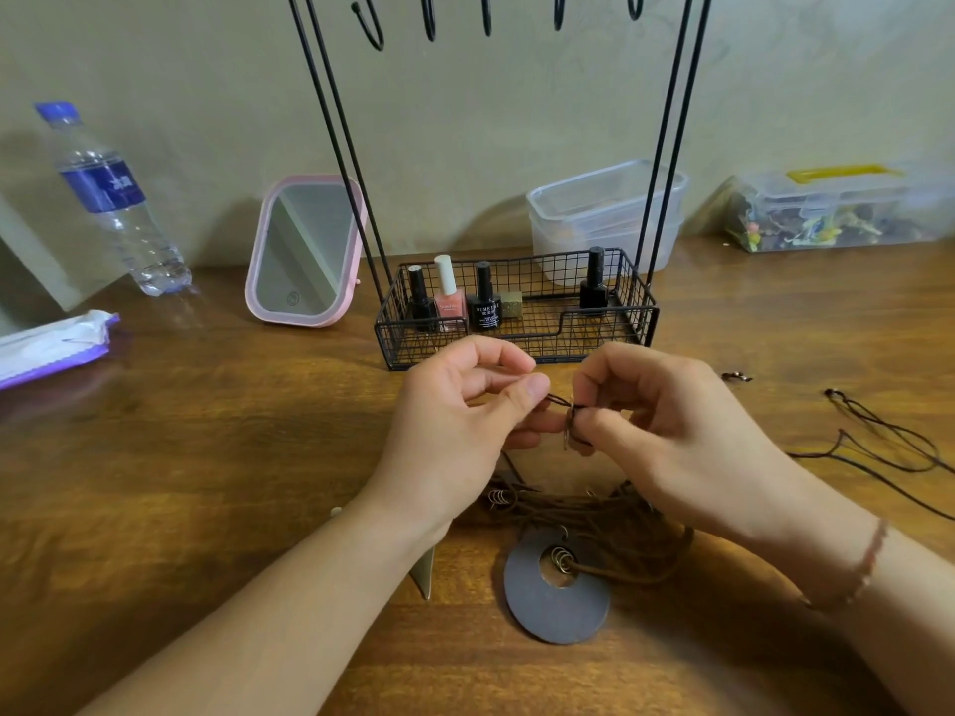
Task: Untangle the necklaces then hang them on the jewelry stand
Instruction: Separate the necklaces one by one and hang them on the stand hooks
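While both hands meet above the table, the lines below run from them outward.

Left hand [467, 400]: fingers curled, thumb and forefinger pinching a short stretch of brown cord [559, 402].
Right hand [656, 405]: fingers curled, pinching the same cord just beside the left fingertips, with a small metal ring [568, 428] hanging at the pinch.
Cord axis: the held piece runs roughly left to right between the two pinches; from there strands drop toward the person.
Tangled necklaces [584, 514]: a brown bundle lying on the table under the hands, long axis left to right, with a cluster of rings [500, 498] at its left end.
Disc pendant [555, 591]: flat on the wood, near the person, its off-centre hole turned toward the bundle and threaded with rings.
Dark cord necklace [873, 447]: loose on the right, well apart from the bundle, trailing off toward the right edge.
Jewelry stand [517, 312]: wire basket just beyond the hands, holding nail polish bottles [448, 297]; black uprights rise from it, hooks [374, 23] cut off at the top.
Open room: bare wooden table [232, 431] to the left of the hands.
Left side: pink mirror [305, 250], water bottle [113, 204], wipes pack [51, 346].
Hard to make out: the knot inside the pinch; a pale pointed piece [425, 573] partly hidden by the left forearm.
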Available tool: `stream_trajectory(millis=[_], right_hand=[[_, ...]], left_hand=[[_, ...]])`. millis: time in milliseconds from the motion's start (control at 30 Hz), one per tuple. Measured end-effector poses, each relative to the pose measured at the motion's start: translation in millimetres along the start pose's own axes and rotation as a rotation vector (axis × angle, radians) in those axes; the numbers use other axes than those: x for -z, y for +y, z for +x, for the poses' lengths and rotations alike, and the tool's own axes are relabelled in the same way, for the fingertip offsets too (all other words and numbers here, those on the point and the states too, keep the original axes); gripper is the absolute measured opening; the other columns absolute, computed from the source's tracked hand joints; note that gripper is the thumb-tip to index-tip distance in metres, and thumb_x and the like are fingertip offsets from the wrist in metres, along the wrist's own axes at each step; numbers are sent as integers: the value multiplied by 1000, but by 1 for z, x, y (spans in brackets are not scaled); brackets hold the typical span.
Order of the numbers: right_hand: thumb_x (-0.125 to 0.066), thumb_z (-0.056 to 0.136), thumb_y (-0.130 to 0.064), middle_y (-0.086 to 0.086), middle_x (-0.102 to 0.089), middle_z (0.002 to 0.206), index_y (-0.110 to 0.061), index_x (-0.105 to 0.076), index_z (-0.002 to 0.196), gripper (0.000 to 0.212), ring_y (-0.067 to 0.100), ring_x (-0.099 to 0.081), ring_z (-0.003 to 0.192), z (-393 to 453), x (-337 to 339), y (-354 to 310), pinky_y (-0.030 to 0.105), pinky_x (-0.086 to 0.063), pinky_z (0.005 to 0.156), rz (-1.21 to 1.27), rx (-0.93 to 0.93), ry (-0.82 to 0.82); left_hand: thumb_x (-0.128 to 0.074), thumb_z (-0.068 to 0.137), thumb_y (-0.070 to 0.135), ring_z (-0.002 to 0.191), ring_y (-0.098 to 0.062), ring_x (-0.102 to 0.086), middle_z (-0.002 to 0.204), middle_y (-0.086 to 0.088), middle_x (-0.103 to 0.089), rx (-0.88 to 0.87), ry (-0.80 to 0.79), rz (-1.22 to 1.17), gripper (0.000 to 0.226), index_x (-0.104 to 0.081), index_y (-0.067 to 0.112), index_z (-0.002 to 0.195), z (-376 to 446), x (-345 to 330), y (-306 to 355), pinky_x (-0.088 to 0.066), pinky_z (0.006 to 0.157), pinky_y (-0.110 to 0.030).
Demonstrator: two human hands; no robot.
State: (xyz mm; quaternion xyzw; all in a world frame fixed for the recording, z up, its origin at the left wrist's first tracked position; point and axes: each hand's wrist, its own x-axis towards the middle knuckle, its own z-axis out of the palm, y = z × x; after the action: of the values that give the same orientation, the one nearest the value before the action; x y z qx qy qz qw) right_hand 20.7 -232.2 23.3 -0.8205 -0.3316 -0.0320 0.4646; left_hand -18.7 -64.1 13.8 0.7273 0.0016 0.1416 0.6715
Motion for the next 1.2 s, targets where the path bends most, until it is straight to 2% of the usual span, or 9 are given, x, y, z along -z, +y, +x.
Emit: stream_trajectory(millis=[67, 200, 367, 600, 800, 967, 1067, 1133, 1200], right_hand=[[-63, 86, -10, 4, -67, 72, -22, -58, 77, 16, 17, -62, 65, 0, -1, 2, 33, -49, 56, 40, -20, -10], [-65, 83, -4, 6, -70, 72, -19, -59, 76, 17, 17, -63, 59, 2, -1, 4, 23, -45, 54, 110, -42, -12], [-65, 85, 6, 10, -72, 70, -9, -63, 82, 15, 16, -69, 65, 3, 2, 3, 30, -54, 62, 282, -47, 11], [-58, 89, 7, 13, -73, 73, -7, -66, 86, 17, 15, -68, 66, 4, 2, 3, 26, -55, 66, 357, -91, -13], [-55, 94, 1, 12, -75, 75, -10, -68, 88, 18, 23, -71, 71, 6, 0, 4, 32, -57, 68, 363, -155, 19], [-52, 97, -8, 17, -71, 74, -3, -66, 92, 15, 25, -63, 60, 7, 1, 3, 26, -42, 50, 573, -252, -11], [-69, 83, -26, 10, -73, 76, -8, -69, 87, 19, 15, -58, 54, 6, 6, 3, 17, -44, 50, 397, -175, -62], [-76, 79, -22, 0, -74, 73, -16, -72, 82, 7, 10, -67, 62, 5, 6, 5, 15, -50, 60, 177, -99, -57], [-77, 80, -20, -9, -71, 66, -23, -74, 80, 4, 2, -65, 60, 5, 5, 8, 10, -46, 59, 13, -49, -30]], left_hand=[[-66, 90, 6, 76, -19, -75, 85, -9, -75, -12, -11, 18, 11, -64, 13, 98, 0, 0, -1, -59, 66, -28], [-57, 96, 4, 80, -19, -74, 90, -8, -71, -38, -49, 30, 15, -63, 17, 102, 1, 1, -1, -60, 71, -29], [-49, 101, 6, 79, -19, -74, 86, -1, -62, -30, -106, -63, 16, -60, 15, 107, 3, 5, 5, -60, 74, -30], [-42, 103, 7, 78, -20, -75, 88, -6, -53, 13, -82, -106, 19, -60, 13, 105, 3, 6, 6, -59, 69, -27], [-49, 100, 4, 81, -17, -71, 87, -4, -60, 19, -82, -109, 16, -62, 11, 107, 4, 5, 3, -59, 76, -33], [-50, 99, 2, 80, -20, -71, 96, -16, -63, 49, -57, -126, 16, -63, 9, 105, 4, 4, 1, -59, 71, -30], [-49, 100, 1, 74, -15, -71, 94, -11, -65, 56, -14, -107, 17, -63, 10, 103, 6, 5, 0, -60, 70, -30], [-49, 100, 0, 75, -14, -70, 90, -7, -65, 54, 12, -99, 19, -64, 11, 102, 8, 6, -2, -59, 73, -32], [-49, 99, -1, 76, -15, -71, 86, -4, -66, 69, 24, -131, 19, -64, 11, 101, 8, 6, -3, -58, 74, -32]])
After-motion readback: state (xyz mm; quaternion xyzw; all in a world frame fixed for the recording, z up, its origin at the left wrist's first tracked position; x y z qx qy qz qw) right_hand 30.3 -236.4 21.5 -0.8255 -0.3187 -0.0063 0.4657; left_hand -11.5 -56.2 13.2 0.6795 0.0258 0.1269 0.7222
